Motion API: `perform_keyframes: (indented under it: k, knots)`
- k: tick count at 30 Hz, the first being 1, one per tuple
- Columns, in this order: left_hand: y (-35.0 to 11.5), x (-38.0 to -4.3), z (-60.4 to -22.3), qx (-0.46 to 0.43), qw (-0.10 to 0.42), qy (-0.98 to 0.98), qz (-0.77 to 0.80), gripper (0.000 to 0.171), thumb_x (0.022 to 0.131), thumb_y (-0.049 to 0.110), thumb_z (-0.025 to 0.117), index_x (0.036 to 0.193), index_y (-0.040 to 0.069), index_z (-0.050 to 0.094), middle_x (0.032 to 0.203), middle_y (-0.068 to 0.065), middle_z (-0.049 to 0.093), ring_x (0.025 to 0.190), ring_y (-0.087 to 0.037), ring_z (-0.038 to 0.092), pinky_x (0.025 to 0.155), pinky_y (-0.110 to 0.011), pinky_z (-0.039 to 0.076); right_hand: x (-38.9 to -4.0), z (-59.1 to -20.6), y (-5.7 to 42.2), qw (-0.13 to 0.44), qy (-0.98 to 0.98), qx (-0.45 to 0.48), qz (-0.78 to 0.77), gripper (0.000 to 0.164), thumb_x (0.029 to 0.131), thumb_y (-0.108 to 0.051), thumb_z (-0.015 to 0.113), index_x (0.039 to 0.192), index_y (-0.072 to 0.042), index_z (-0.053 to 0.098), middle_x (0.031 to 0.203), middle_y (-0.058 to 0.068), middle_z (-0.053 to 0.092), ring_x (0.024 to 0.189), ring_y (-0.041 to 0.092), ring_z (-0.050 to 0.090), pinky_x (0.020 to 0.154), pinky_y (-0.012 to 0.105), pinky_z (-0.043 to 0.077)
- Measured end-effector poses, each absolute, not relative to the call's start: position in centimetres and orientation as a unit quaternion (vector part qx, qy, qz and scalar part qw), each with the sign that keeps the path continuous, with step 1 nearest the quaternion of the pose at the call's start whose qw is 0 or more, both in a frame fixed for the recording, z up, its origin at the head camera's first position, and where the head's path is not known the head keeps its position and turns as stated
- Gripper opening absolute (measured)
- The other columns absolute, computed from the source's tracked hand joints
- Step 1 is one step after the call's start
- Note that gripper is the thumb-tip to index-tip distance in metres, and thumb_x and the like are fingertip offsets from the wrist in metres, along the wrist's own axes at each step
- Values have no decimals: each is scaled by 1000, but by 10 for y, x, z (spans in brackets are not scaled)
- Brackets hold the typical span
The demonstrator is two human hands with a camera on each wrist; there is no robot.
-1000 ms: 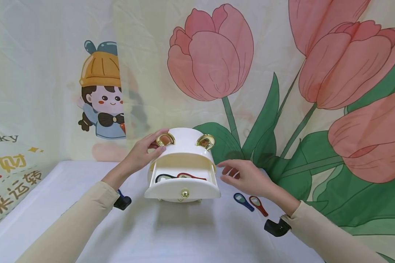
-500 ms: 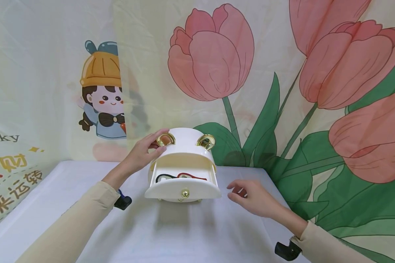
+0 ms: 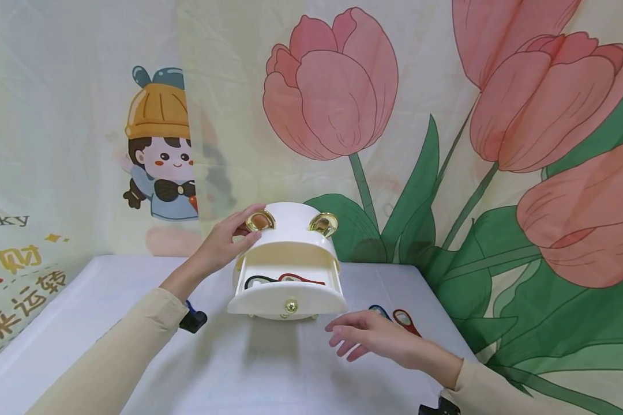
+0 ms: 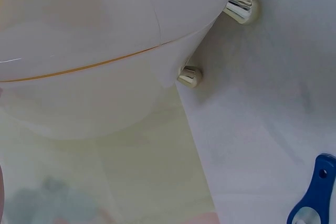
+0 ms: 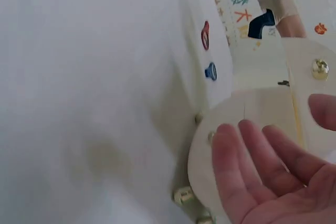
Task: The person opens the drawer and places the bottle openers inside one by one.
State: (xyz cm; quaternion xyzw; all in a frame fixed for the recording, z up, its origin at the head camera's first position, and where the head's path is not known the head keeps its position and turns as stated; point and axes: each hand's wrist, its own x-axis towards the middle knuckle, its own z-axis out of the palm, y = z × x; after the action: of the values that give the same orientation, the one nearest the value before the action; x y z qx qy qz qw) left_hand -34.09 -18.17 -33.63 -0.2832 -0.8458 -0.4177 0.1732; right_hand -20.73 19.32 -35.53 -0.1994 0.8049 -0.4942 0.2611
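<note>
Right hand (image 3: 376, 337) shifted over white table (image 3: 270, 380).

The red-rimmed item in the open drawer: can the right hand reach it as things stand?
Probably yes: the drawer stands open above the red-rimmed item, and the right hand, holding nothing, is near the drawer's front.

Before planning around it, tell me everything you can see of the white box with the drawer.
The white box is rounded and glossy, plastic by its look, with two gold-rimmed ears and short gold feet. It stands upright on the table. Its drawer is pulled open, gold knob in front, a red-rimmed item and a black-rimmed one inside; a second knob shows below. The left hand holds it at one ear.
</note>
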Motion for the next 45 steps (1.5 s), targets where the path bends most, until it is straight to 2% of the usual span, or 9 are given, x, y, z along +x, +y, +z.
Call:
perform_keyframes:
  k: [5, 10, 16, 20, 29, 40, 45]
  knots:
    - [-181, -341, -337, -283, 171, -844, -422, 64, 106, 33, 68, 164, 33, 42, 153, -4, 56, 113, -24, 65, 102, -48, 56, -203, -360, 172, 315, 723, -195, -583, 49, 112, -35, 52, 143, 2, 61, 121, 13, 74, 110, 29, 74, 95, 41, 62]
    - [-182, -341, -337, -282, 172, -843, -424, 64, 106, 31, 68, 164, 31, 42, 153, -4, 56, 113, -25, 65, 103, -50, 55, -200, -360, 147, 346, 659, -165, -647, 55, 111, -39, 53, 144, 5, 57, 125, 11, 73, 109, 23, 74, 97, 37, 60]
    - [-182, -341, -338, -285, 174, -843, -423, 64, 106, 32, 68, 164, 31, 42, 154, -3, 55, 113, -23, 65, 103, -48, 55, -199, -359, 126, 365, 593, -134, -705, 55, 109, -39, 55, 142, 4, 57, 119, 7, 73, 106, 21, 75, 99, 36, 59]
    - [-181, -341, -338, -290, 176, -842, -420, 64, 106, 31, 68, 164, 27, 42, 156, -3, 54, 114, -23, 65, 104, -47, 55, -199, -359, 118, 370, 561, -119, -731, 48, 108, -39, 55, 136, 0, 63, 115, 5, 75, 104, 21, 76, 99, 35, 59]
    - [-181, -341, -336, -289, 177, -842, -420, 64, 106, 31, 68, 164, 33, 42, 156, -2, 54, 115, -23, 65, 105, -46, 55, -196, -354, 106, 364, 520, -68, -770, 41, 106, -39, 61, 124, -3, 71, 113, 5, 78, 103, 18, 76, 99, 32, 58]
    - [-182, -340, -336, -286, 175, -844, -418, 64, 106, 31, 68, 164, 32, 41, 156, -3, 55, 115, -23, 64, 105, -46, 55, -205, -354, 99, 341, 523, -53, -779, 37, 107, -35, 60, 120, -4, 74, 107, 5, 80, 99, 17, 77, 96, 30, 60]
    - [-182, -340, -337, -283, 175, -845, -419, 65, 105, 31, 69, 164, 33, 41, 158, -3, 53, 116, -24, 64, 105, -47, 55, -212, -353, 98, 328, 534, -55, -777, 39, 107, -35, 59, 123, -2, 73, 107, 6, 80, 101, 17, 77, 97, 31, 59]
